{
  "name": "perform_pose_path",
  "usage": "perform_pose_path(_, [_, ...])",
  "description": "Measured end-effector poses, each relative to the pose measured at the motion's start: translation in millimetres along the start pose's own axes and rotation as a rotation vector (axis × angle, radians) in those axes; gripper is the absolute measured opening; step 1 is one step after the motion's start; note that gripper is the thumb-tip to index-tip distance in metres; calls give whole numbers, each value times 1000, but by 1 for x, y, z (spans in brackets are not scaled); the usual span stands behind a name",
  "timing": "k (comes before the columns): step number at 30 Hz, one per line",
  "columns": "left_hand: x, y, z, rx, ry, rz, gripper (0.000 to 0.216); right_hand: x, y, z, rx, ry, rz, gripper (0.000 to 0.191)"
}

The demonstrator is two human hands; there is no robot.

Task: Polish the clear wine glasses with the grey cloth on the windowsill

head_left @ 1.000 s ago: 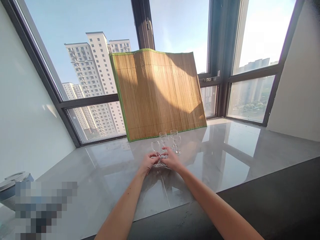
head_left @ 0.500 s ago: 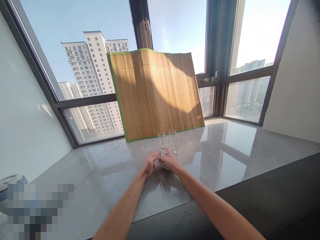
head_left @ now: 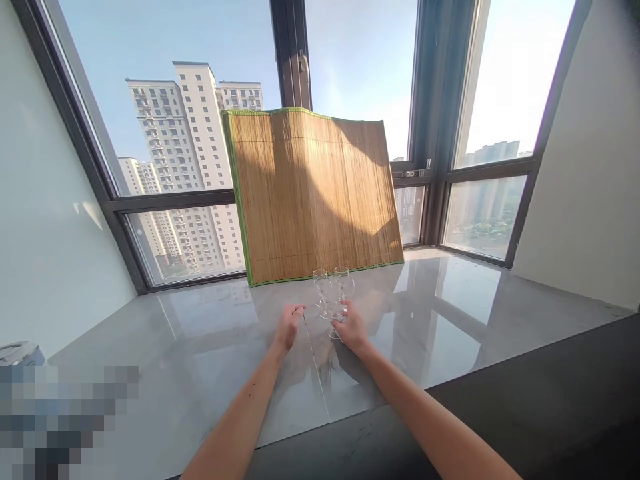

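Note:
Several small clear stemmed glasses [head_left: 331, 288] stand close together on a glossy grey stone counter [head_left: 210, 347], in front of a bamboo mat [head_left: 313, 193] propped against the window. My right hand [head_left: 350, 327] reaches to the foot of the nearest glass, its fingers curled around the base. My left hand [head_left: 289, 327] lies on the counter just left of the glasses with fingers stretched forward, holding nothing.
A tall window frame [head_left: 295, 60] rises behind the mat, with tower blocks outside. White walls close both sides. A dark surface [head_left: 550, 407] runs along the counter's near right edge. A round grey lidded object [head_left: 17, 352] sits at far left above a blurred patch.
The glass at the left has been pushed right and back into the group. My left hand has come off it and now lies open. My right hand has moved back with the glass.

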State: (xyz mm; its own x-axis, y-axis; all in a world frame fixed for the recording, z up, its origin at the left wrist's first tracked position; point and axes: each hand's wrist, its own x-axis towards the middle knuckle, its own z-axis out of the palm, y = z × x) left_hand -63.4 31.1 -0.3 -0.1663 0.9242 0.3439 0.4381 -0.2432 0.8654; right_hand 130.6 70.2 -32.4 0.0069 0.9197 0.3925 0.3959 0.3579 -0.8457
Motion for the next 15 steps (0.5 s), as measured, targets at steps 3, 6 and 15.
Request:
perform_pose_path(3, [-1, -2, 3, 32, -54, -11, 40, 0, 3, 1, -15, -31, -8, 53])
perform_pose_path(6, [-2, -2, 5, 62, -88, 1, 38, 1, 1, 7, -57, -45, 32, 52])
perform_pose_path(15, [-3, -4, 6, 132, -92, -13, 35, 11, -2, -51, -251, 33, 106, 43])
